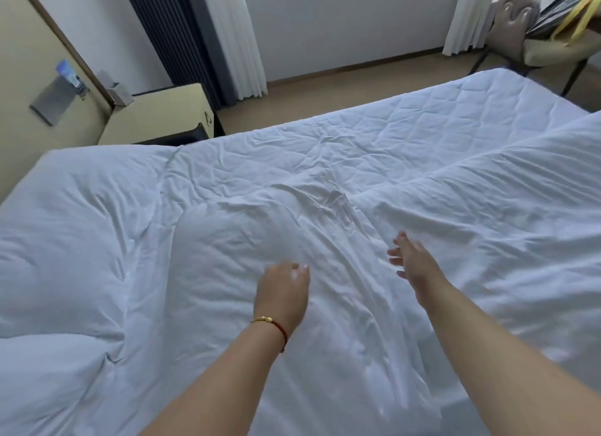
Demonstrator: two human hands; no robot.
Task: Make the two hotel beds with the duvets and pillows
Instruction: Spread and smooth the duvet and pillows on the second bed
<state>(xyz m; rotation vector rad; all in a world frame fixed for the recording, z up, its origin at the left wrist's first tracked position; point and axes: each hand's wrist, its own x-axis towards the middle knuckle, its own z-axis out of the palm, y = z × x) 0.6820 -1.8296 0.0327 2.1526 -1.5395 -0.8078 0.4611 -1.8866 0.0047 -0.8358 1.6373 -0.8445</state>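
While both arms reach over the bed, the rumpled white duvet (227, 240) fills the frame's lower half, its bunched ridge running from centre toward the lower right. The right hand (413, 263), fingers spread, hovers beside that ridge; the left hand (283, 292), fingers loosely bent, holding nothing, lies just left of it.
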